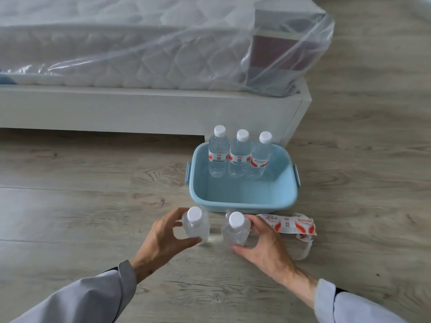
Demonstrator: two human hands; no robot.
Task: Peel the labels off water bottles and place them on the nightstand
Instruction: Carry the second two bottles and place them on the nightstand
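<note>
Single head-worn wide-angle view, aimed forward and down at the wood floor (81, 206). Hands are framed close at the near edge; the bed frame (140, 108) is seen far. No second view.

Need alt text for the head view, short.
Left hand and right hand each grip an unlabelled water bottle standing on wood floor. Peeled labels lie to the right; behind, a blue basin holds three labelled bottles.
</note>
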